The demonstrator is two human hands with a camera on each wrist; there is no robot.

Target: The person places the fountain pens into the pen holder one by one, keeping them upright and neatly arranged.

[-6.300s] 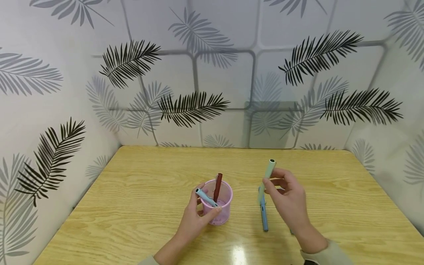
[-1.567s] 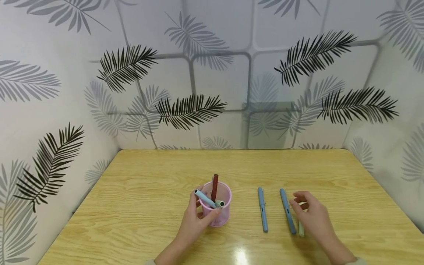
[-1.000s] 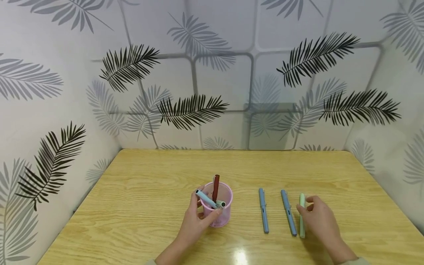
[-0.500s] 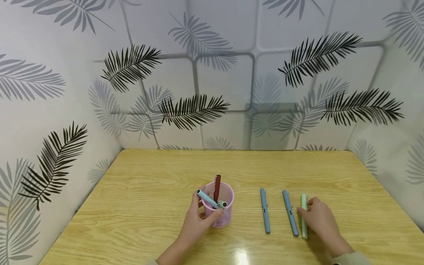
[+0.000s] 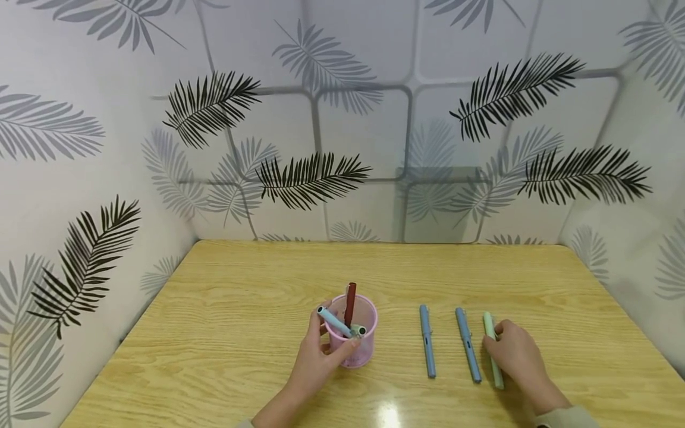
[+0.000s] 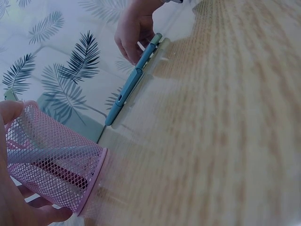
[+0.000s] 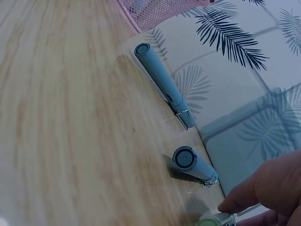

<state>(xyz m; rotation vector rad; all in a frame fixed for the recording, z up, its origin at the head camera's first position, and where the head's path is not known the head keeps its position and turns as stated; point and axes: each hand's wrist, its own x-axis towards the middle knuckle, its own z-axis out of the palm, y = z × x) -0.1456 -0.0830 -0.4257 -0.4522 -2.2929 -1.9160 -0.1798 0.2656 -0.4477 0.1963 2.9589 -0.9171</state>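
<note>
My left hand grips the pink mesh pen holder from its left side, thumb across the front. Inside lean a dark red pen, a light blue pen and a pale green pen whose end shows near the front rim. Over at the right, my right hand pinches a light green pen between thumb and fingers, low at the table. The right wrist view catches only the end of this green pen, beside the thumb.
Two blue pens lie between the hands, a left one and a right one, roughly parallel. A leaf-patterned wall covering rises behind the far edge of the wooden table and along both sides.
The pale green pen once raised in my right hand now sits in the holder. That hand has moved right to the other green pen, which has turned slightly. The left hand keeps its place.
</note>
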